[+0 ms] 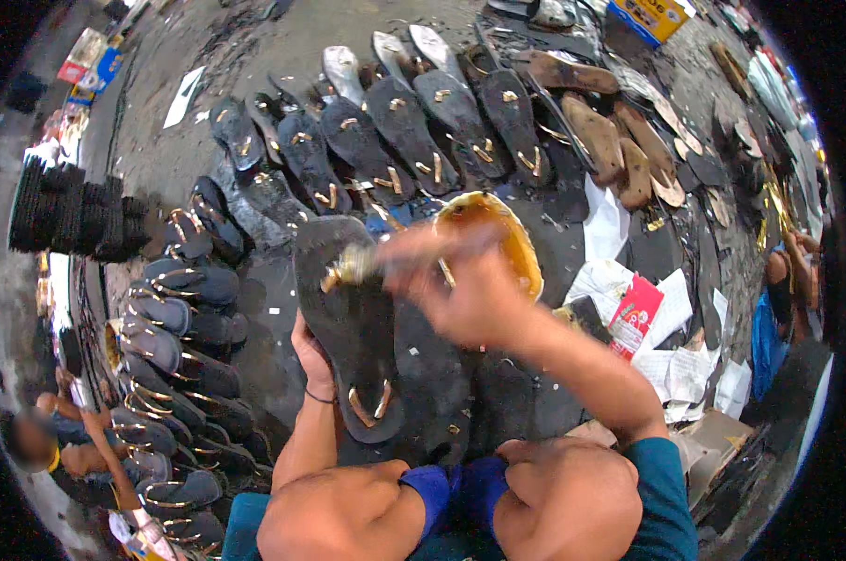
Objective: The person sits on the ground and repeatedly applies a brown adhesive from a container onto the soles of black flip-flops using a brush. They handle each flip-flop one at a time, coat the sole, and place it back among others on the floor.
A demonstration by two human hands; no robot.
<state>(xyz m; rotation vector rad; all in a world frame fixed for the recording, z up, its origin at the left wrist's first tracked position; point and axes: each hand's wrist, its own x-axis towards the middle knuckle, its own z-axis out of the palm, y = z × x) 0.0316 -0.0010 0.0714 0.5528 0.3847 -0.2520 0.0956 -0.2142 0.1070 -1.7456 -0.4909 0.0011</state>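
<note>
My left hand (pixel 312 353) grips the left edge of a black sandal sole (pixel 350 318) with gold straps near its lower end, holding it in front of my knees. My right hand (pixel 460 285), blurred with motion, holds a brush (pixel 348 267) whose glue-covered tip touches the upper part of the sole. Just behind the right hand sits a round bowl of yellow glue (pixel 507 234).
Several black soles with gold straps lie in rows across the dark floor at the back (pixel 413 122) and down the left (pixel 175 337). Brown soles (pixel 600 140) lie at the back right. Papers and a red packet (pixel 636 316) lie right. Another person (pixel 77 449) sits lower left.
</note>
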